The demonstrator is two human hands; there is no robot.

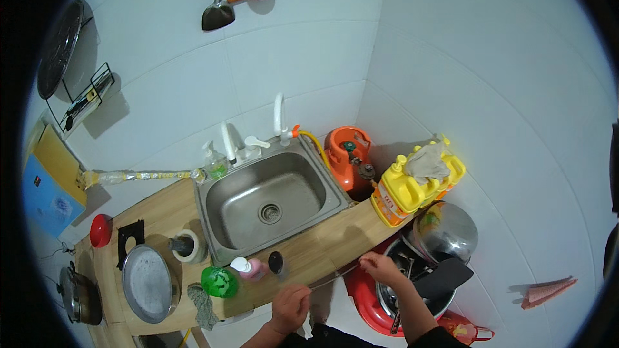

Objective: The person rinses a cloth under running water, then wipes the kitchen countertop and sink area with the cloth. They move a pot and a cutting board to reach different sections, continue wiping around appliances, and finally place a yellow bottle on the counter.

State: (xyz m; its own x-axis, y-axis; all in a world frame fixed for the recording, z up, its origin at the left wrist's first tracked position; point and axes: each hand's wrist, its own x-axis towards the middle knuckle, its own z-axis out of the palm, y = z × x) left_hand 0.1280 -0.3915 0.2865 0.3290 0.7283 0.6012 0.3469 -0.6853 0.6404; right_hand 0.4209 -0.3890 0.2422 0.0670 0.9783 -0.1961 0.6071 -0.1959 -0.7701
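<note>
My left hand [290, 305] is at the front edge of the wooden counter [338, 246], its fingers curled together. To its right, my right hand [379, 268] hovers by the same edge, above the rim of a red basin [360, 307], with thumb and fingertips close together. A thin pale line runs between the hands; whether it is a strand they hold or the counter's trim, I cannot tell. Nearest my left hand on the counter are a dark-topped cup [276, 263], a pink pump bottle [252, 269] and a green container [220, 282]. The steel sink [266, 198] lies behind them.
Yellow jugs [396, 193] with a grey cloth stand right, near an orange gas cylinder [346, 154]. Metal bowls, utensils and a black cleaver-shaped item [442, 278] fill the basin area. Left are a stone mortar [193, 246], a round metal pan [147, 282], a crumpled cloth [203, 307] and a lidded pot [80, 295].
</note>
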